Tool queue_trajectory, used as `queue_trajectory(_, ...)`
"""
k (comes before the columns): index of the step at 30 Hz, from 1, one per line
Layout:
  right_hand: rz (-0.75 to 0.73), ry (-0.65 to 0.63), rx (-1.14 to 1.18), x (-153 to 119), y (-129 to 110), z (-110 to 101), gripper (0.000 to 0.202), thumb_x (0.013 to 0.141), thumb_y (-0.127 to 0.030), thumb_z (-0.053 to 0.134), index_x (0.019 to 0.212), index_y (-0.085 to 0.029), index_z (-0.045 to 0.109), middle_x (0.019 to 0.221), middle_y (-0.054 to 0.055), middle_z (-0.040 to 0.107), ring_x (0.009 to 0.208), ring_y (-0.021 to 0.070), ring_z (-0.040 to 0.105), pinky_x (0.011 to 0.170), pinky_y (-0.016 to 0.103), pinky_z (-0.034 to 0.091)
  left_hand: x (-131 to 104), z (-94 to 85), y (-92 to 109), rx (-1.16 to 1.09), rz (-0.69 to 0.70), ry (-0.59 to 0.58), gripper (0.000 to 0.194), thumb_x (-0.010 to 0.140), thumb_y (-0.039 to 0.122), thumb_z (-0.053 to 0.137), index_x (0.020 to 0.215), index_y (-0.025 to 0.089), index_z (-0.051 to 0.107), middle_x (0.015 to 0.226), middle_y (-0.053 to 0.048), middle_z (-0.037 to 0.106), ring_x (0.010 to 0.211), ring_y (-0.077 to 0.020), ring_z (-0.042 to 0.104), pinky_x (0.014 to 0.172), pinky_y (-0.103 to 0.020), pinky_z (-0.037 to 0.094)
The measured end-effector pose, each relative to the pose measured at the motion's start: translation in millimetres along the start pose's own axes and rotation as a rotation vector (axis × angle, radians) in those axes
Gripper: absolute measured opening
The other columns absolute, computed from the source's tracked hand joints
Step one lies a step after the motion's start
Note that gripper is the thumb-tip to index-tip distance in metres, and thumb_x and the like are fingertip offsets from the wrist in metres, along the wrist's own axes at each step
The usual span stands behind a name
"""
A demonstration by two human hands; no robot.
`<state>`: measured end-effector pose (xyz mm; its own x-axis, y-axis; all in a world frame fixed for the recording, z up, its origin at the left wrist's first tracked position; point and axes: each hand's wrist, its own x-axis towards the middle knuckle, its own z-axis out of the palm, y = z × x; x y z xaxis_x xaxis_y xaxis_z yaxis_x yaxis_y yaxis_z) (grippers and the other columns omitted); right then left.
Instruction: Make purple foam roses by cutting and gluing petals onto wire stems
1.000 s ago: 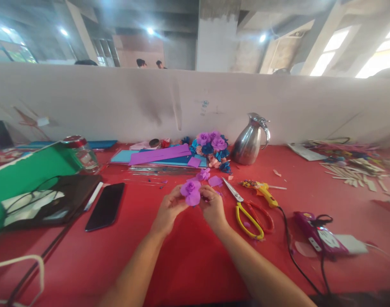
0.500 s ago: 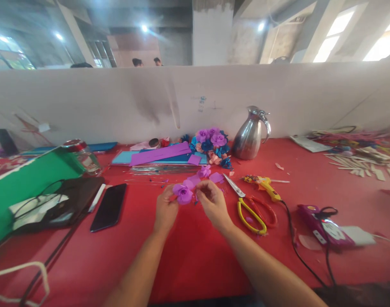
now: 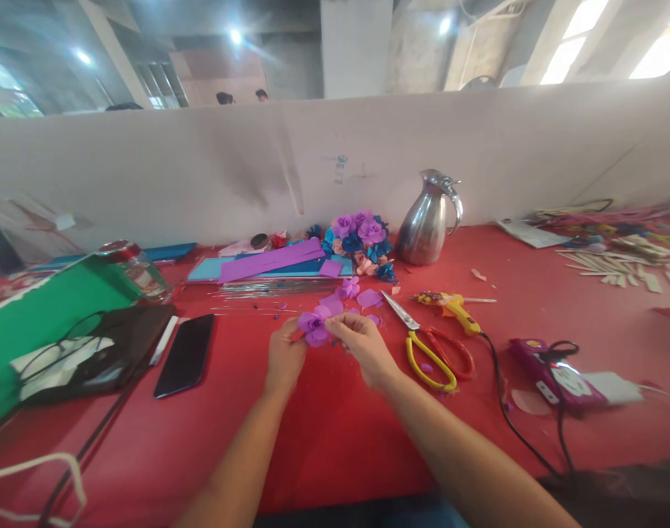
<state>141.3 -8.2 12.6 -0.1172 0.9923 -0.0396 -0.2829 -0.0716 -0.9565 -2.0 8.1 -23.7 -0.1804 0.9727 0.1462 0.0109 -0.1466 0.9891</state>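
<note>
While the left hand [image 3: 284, 357] stays pinched on the purple paper flower [image 3: 314, 328] at frame centre above the tabletop [image 3: 335, 440], the right hand [image 3: 362, 345] now closes fingertips on a petal; flower sits lower than before.

Matt purple foam-like flower [image 3: 314, 327]; glossy polished metal jug [image 3: 426, 229] far right; smooth black glass phone [image 3: 185, 355] left; matt red cloth-like table [image 3: 335, 440]; yellow plastic-handled scissors [image 3: 429, 353]
</note>
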Motion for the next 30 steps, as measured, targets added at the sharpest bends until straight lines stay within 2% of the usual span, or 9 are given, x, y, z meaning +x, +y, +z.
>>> queue_trajectory(5, -0.057, 0.048, 0.019, 2.3, 5.3, -1.1, 0.017, 0.066, -0.033, 0.067, 0.064, -0.017, 0.062, 0.055, -0.005, 0.054, 0.052, 0.0082, 0.042, 0.052, 0.022, 0.032, -1.9, 3.7, 0.5, 0.012, 0.005, -0.040, 0.018, 0.061, 0.016, 0.063, 0.074, 0.021, 0.075, 0.073, 0.002, 0.070, 0.076, -0.0182, 0.059, 0.078, -0.030, 0.046)
queue_trajectory(9, -0.110, 0.082, -0.003, 3.7, 7.0, -0.8, 0.017, 0.065, -0.034, 0.068, 0.064, -0.017, 0.064, 0.059, -0.002, 0.059, 0.056, 0.0094, 0.048, 0.056, 0.023, 0.037, -3.3, 5.0, 1.1, -0.019, -0.018, -0.051, 0.016, 0.061, 0.019, 0.065, 0.073, 0.020, 0.075, 0.069, 0.002, 0.069, 0.074, -0.0179, 0.059, 0.078, -0.032, 0.046)
queue_trajectory(14, -0.049, 0.077, 0.020, 4.1, 7.2, -0.6, 0.023, 0.063, -0.037, 0.071, 0.067, -0.016, 0.064, 0.053, -0.003, 0.056, 0.044, 0.0061, 0.039, 0.043, 0.020, 0.029, -4.2, 5.6, 4.0, -0.013, -0.033, -0.009, 0.011, 0.060, 0.021, 0.068, 0.069, 0.019, 0.074, 0.060, 0.004, 0.065, 0.066, -0.0154, 0.056, 0.071, -0.029, 0.045)
queue_trajectory(17, -0.039, 0.070, 0.058, 3.9, 7.3, -0.3, 0.024, 0.062, -0.038, 0.071, 0.066, -0.016, 0.062, 0.051, -0.005, 0.053, 0.042, 0.0053, 0.037, 0.042, 0.020, 0.027, -5.0, 6.7, 6.5, -0.020, -0.044, -0.003, 0.010, 0.060, 0.022, 0.069, 0.068, 0.020, 0.074, 0.057, 0.005, 0.063, 0.062, -0.0141, 0.054, 0.069, -0.027, 0.044)
queue_trajectory(24, -0.034, 0.090, 0.042, 3.4, 5.0, 0.8, 0.020, 0.063, -0.035, 0.070, 0.068, -0.015, 0.065, 0.053, -0.004, 0.055, 0.044, 0.0054, 0.036, 0.043, 0.021, 0.025, -4.7, 7.4, 5.4, -0.077, -0.058, -0.027, 0.013, 0.060, 0.019, 0.070, 0.071, 0.020, 0.075, 0.061, 0.004, 0.067, 0.065, -0.0134, 0.056, 0.073, -0.027, 0.044)
queue_trajectory(30, -0.083, 0.094, 0.028, 4.0, 5.2, 0.6, 0.016, 0.064, -0.030, 0.068, 0.072, -0.017, 0.067, 0.059, -0.003, 0.059, 0.049, 0.0074, 0.042, 0.047, 0.022, 0.031, -4.7, 6.8, 3.5, -0.088, -0.067, -0.043, 0.014, 0.060, 0.020, 0.070, 0.073, 0.021, 0.075, 0.063, 0.003, 0.068, 0.067, -0.0150, 0.058, 0.078, -0.031, 0.045)
